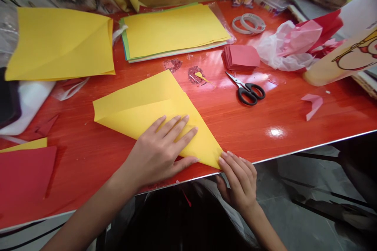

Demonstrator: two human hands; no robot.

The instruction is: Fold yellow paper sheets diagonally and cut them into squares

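A sheet of yellow paper (147, 94) lies on the red table, folded over diagonally, with a sharp point at the table's front edge. My left hand (165, 149) rests flat on the folded layer, fingers outstretched. At the pointed corner, my right hand (238, 178) has its fingers close together on the paper, its thumb lower, by the table edge. Beyond the sheet, black-handled scissors (249, 90) lie with their blades parted slightly. A stack of small red paper pieces (241, 57) sits behind the scissors.
Behind is a stack of coloured paper sheets (176, 31); another folded yellow sheet (61, 43) is at the left. Red paper (26, 172) lies front left. Tape rolls (249, 23), crumpled tissue paper (288, 45) and a large pale cylinder (344, 59) stand or lie right.
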